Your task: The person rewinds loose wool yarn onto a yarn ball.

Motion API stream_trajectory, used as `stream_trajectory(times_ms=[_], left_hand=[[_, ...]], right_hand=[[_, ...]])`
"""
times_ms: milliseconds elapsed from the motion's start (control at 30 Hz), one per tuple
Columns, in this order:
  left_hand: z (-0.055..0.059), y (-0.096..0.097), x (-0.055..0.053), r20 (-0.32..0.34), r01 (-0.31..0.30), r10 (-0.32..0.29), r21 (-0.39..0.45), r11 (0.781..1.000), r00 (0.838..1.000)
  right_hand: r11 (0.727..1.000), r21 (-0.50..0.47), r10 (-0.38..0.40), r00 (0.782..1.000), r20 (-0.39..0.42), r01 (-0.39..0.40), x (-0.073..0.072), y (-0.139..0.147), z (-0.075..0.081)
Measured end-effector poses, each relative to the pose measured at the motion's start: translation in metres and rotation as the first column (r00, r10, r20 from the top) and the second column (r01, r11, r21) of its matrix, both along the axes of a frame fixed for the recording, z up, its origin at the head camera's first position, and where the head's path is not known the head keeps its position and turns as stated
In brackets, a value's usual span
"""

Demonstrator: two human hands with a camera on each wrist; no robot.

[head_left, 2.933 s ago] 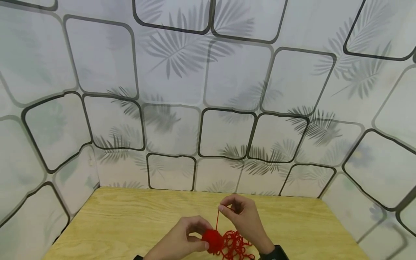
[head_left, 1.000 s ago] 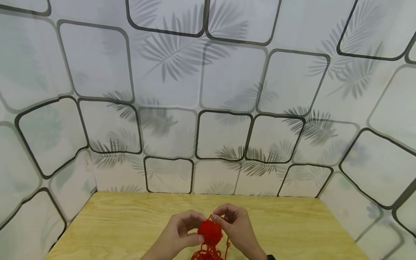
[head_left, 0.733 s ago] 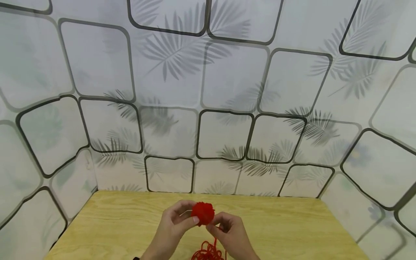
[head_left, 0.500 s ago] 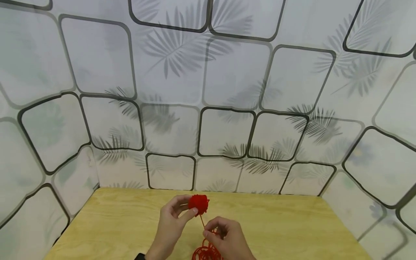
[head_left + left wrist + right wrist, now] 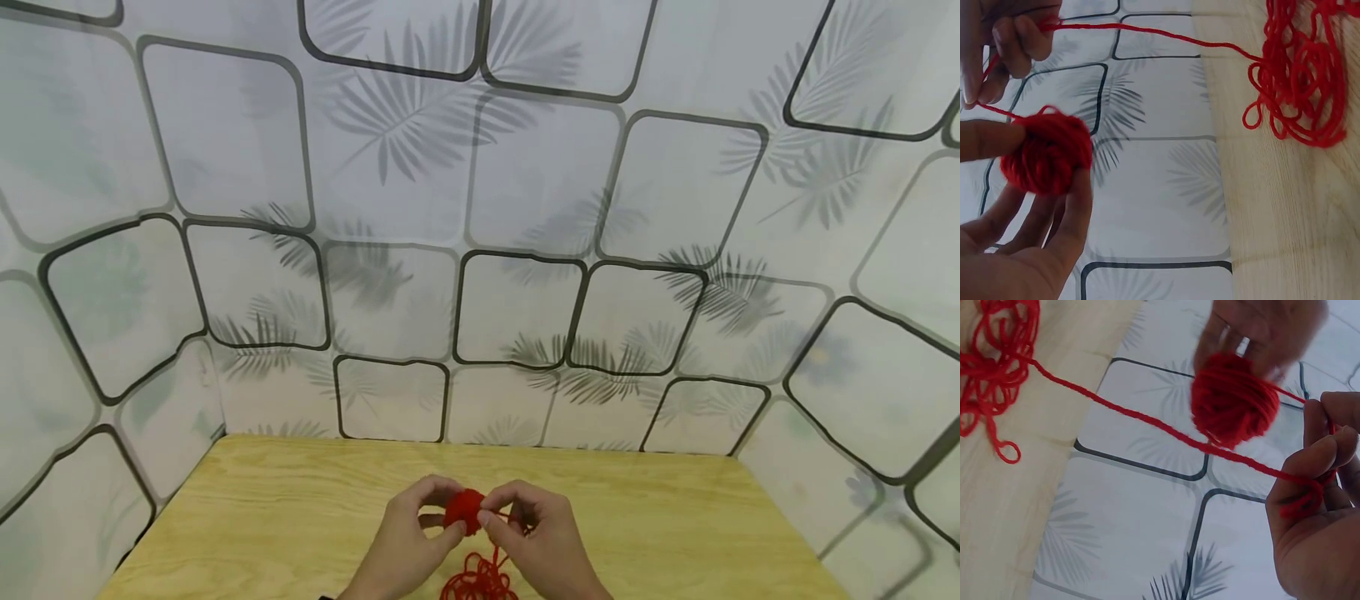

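Note:
A ball of red yarn (image 5: 464, 510) is gripped between the thumb and fingers of my left hand (image 5: 412, 533), above the table. Close on its right, my right hand (image 5: 542, 533) pinches the yarn strand (image 5: 1294, 395) between thumb and fingertip. In the right wrist view the strand runs from the ball to that pinch, passes through the curled fingers, then stretches away to a loose tangle of yarn (image 5: 1000, 359). The same tangle (image 5: 1300, 69) lies on the wooden surface in the left wrist view. My left thumb (image 5: 991, 139) presses one side of the ball, with the fingers under it.
The light wooden table (image 5: 300, 492) reaches back to a pale wall covering (image 5: 390, 300) printed with dark rounded squares and leaves. That covering also stands along the left and right sides. The loose yarn pile (image 5: 480, 579) is near the table's front, below both hands.
The ball rises and tilts away, then comes back lower. My right hand moves from above it, round to below, and now beside its right side. The strand between hand and ball is shorter.

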State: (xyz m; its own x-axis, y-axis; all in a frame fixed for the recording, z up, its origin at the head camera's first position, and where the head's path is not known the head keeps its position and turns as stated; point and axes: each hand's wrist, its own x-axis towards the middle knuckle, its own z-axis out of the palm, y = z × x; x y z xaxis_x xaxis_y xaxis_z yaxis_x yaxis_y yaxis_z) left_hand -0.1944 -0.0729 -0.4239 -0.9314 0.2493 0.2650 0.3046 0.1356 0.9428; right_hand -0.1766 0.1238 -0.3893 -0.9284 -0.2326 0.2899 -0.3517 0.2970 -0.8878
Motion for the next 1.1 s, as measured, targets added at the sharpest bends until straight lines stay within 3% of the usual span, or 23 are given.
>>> stream_trajectory(times_ms=[133, 233, 333, 433, 467, 533, 600, 700, 833, 1000, 1100], left_hand=[[0.0, -0.001, 0.001, 0.036, 0.132, -0.131, -0.022, 0.991, 0.991], [0.002, -0.003, 0.002, 0.077, 0.236, -0.239, 0.049, 0.97, 0.968], [0.004, -0.005, 0.002, 0.059, 0.345, -0.361, 0.188, 0.92, 0.931], [0.008, -0.007, 0.004, -0.013, 0.424, -0.446, 0.333, 0.842, 0.895], [0.009, -0.008, 0.004, -0.034, 0.432, -0.453, 0.372, 0.822, 0.891], [0.012, -0.008, 0.005, -0.053, 0.412, -0.434, 0.432, 0.802, 0.899], [0.015, -0.008, 0.006, -0.038, 0.361, -0.392, 0.477, 0.801, 0.919], [0.018, -0.007, 0.006, -0.006, 0.261, -0.3, 0.51, 0.82, 0.954], [0.023, -0.004, 0.006, 0.063, 0.119, -0.181, 0.541, 0.832, 0.981], [0.026, 0.001, 0.004, 0.161, -0.067, -0.024, 0.538, 0.84, 0.987], [0.025, 0.002, 0.001, 0.172, -0.152, 0.075, 0.495, 0.856, 0.982]], right_hand=[[0.998, -0.045, -0.048, 0.998, -0.037, 0.046, -0.004, 0.004, 0.005], [0.995, -0.078, -0.062, 0.996, -0.06, 0.057, -0.01, 0.008, 0.005], [0.992, -0.12, -0.049, 0.997, -0.061, 0.042, -0.016, 0.011, 0.002], [0.985, -0.173, -0.025, 1.0, -0.014, 0.022, -0.021, 0.011, -0.003], [0.982, -0.188, -0.016, 1.0, 0.007, 0.017, -0.023, 0.011, -0.006], [0.978, -0.207, -0.01, 0.998, 0.06, 0.022, -0.024, 0.009, -0.01], [0.98, -0.2, -0.002, 0.996, 0.089, 0.02, -0.024, 0.007, -0.015], [0.984, -0.18, 0.011, 0.99, 0.138, 0.015, -0.023, 0.004, -0.021], [0.987, -0.157, 0.05, 0.982, 0.184, -0.021, -0.021, -0.001, -0.029], [0.994, -0.1, 0.066, 0.973, 0.219, -0.045, -0.016, -0.005, -0.035], [0.996, -0.076, 0.071, 0.973, 0.222, -0.055, -0.01, -0.006, -0.033]])
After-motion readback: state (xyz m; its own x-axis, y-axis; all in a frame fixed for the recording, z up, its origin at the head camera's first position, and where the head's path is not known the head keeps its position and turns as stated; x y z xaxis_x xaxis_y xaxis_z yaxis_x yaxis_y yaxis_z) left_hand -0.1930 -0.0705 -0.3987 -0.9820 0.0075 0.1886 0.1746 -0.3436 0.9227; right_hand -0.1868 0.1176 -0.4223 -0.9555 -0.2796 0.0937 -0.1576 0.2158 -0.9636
